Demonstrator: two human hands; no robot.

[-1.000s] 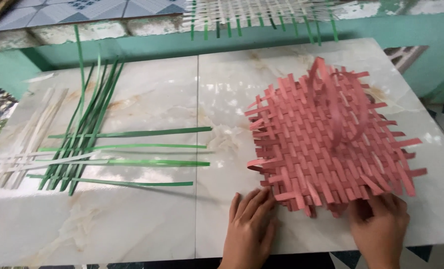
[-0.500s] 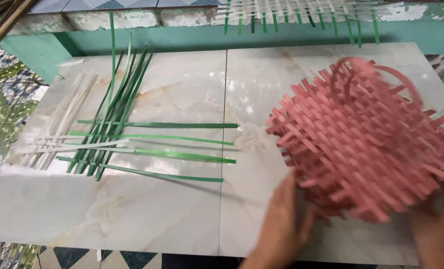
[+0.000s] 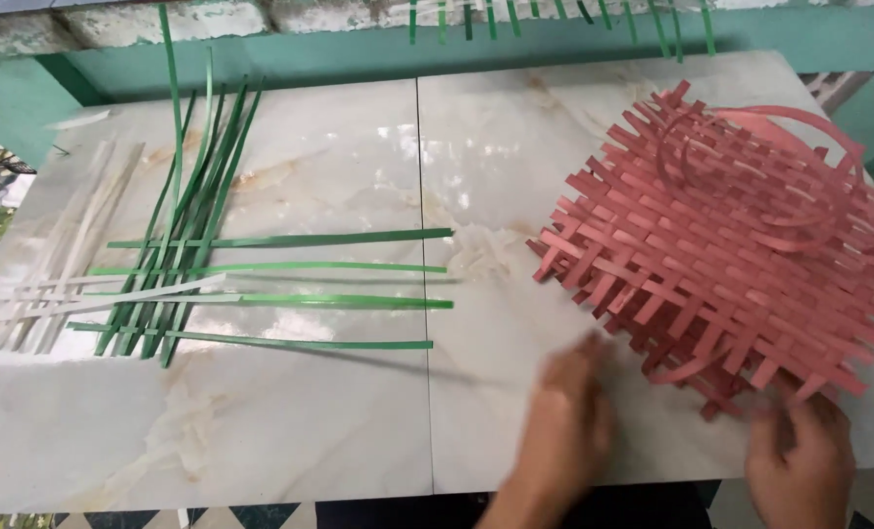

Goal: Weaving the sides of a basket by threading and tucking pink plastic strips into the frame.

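Red woven mat (image 3: 731, 255) sits tilted on the worktop's (image 3: 359, 431) right side, right hand (image 3: 800, 456) gripping its near edge to prop it, left hand (image 3: 564, 431) blurred just beside it, grip unclear; green strips (image 3: 280, 294) well apart left.

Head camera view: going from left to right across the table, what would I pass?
White strips → green strips → left hand → pink woven mat, with the right hand at its near edge. All of it lies on a marble table.
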